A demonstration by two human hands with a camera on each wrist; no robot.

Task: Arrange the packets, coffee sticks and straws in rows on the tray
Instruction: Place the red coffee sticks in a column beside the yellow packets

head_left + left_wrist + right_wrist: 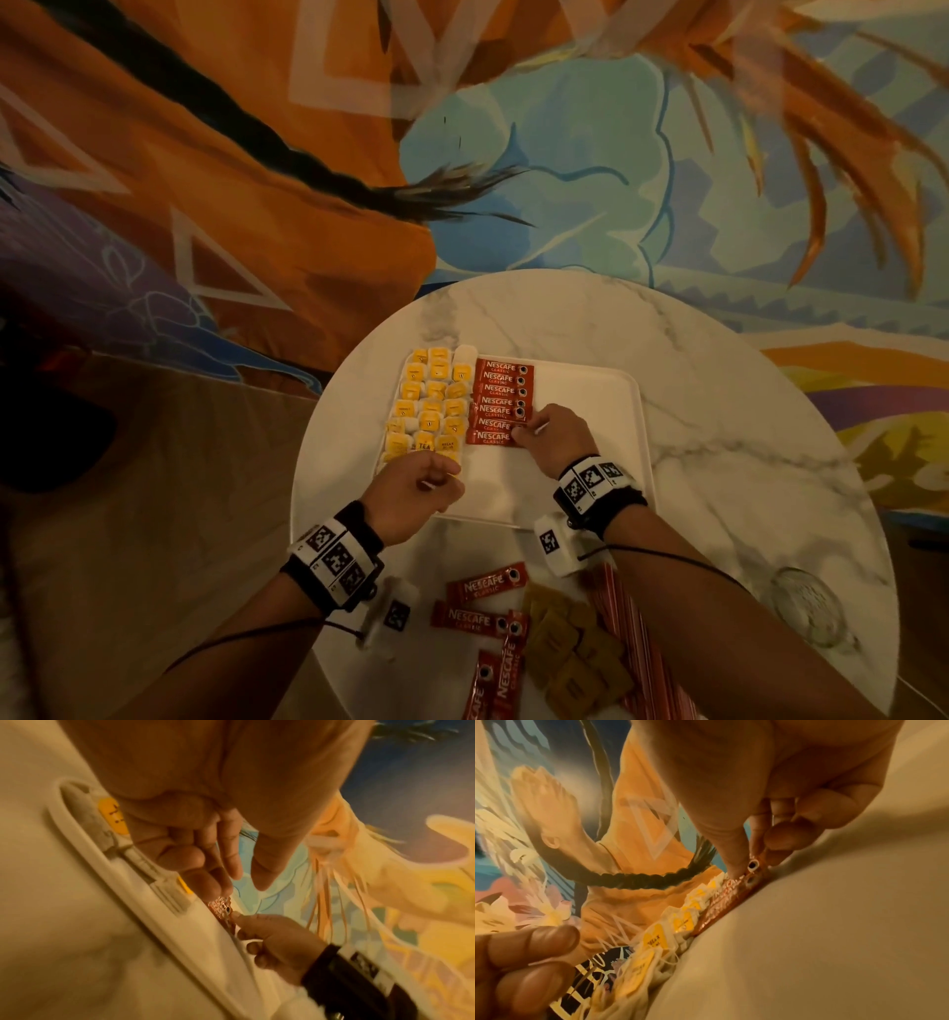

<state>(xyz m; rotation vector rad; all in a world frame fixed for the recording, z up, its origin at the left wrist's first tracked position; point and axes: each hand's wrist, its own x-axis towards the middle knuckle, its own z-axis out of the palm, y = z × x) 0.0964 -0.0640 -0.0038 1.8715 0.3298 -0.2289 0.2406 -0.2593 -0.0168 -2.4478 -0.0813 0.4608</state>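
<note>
A white tray (590, 411) lies on the round marble table (719, 411). Yellow tea packets (431, 411) fill its left side in rows. Beside them, red coffee sticks (500, 390) lie stacked in a column. My right hand (526, 431) pinches the right end of the nearest stick (490, 438). In the right wrist view the thumb and fingers (757, 852) close on that stick's end (721, 902). My left hand (452, 475) hovers over the tray's near left corner, fingers loosely curled (239, 880), holding nothing.
Near the table's front edge lie loose red coffee sticks (485, 586), a pile of brown packets (570, 652) and red-striped straws (631, 627). A clear glass dish (806, 606) sits at the front right. The tray's right half is bare.
</note>
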